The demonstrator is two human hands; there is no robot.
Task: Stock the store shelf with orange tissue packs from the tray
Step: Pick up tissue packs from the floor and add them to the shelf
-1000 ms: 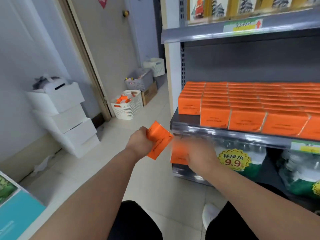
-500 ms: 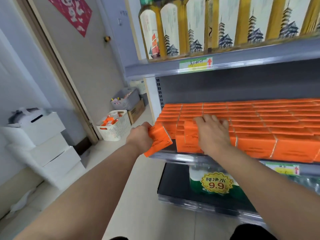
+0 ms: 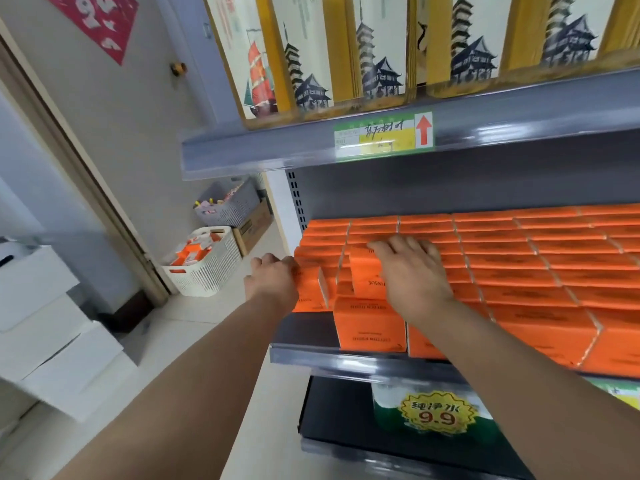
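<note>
Now we see the left hand [image 3: 273, 282] arrive at the grey shelf [image 3: 346, 358]; half a second back it is off the shelf's left front corner with its pack tilted in the air. That left pack [image 3: 313, 289] now stands close to upright at the shelf's left end, touching the orange rows [image 3: 519, 265] beside it. Our fingers curl round its outer side, fingertips hidden behind it, so we judge it held and not yet let go.

The right hand [image 3: 412, 271] reaches deeper over the shelf than a moment ago. Its fingers are spread and nearly straight, and the palm presses flat on the right pack [image 3: 367, 275]. Nothing is pinched there. That pack rides higher than the rows around it, just behind the shelf's front line.

So both packs have made it from mid-air onto the shelf, and we reckon this pair is almost stocked. What remains is seating the right pack level and releasing the left one. A bare dark patch shows at the shelf's left front corner, room for more. On the floor, off the shelf's left end, a white basket [image 3: 204, 261] holds more orange packs; we cannot tell whether that is the tray
</note>
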